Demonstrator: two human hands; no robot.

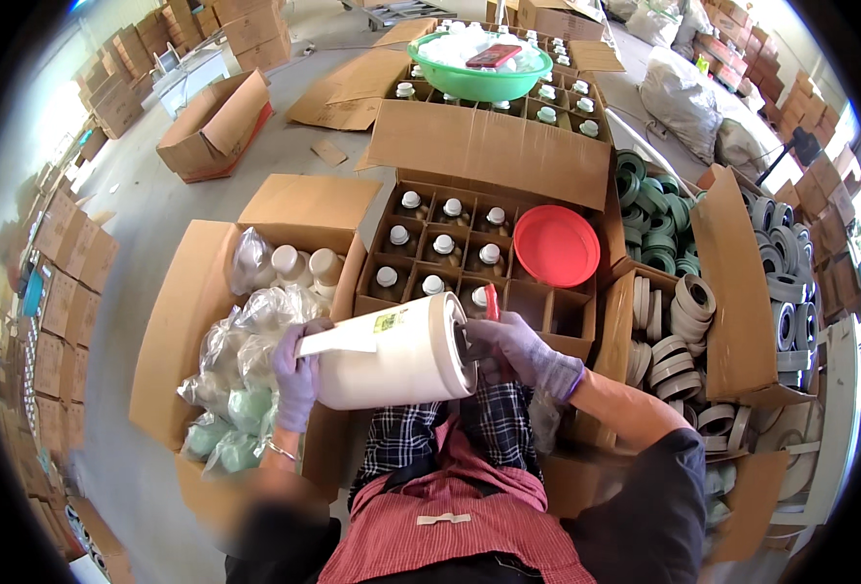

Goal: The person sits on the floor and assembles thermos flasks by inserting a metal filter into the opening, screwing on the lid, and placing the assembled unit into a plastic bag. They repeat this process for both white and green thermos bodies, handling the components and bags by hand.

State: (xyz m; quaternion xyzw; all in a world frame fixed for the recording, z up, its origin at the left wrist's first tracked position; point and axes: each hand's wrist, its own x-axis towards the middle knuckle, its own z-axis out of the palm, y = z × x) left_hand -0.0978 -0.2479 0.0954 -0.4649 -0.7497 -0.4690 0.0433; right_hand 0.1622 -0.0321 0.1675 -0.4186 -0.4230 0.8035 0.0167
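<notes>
And here the left hand (297,378) grips the white tub (382,360), tipped sideways above the lap (401,443), the right hand (516,352) at its rim (442,343), hold unclear: seemingly a handling step calling for steady support.

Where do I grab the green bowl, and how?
Probably the rim of the green bowl, from the left and right sides together: it's wide and round, heaped with white things, and a flat red thing lies on top, so tipping might spill them.
</notes>
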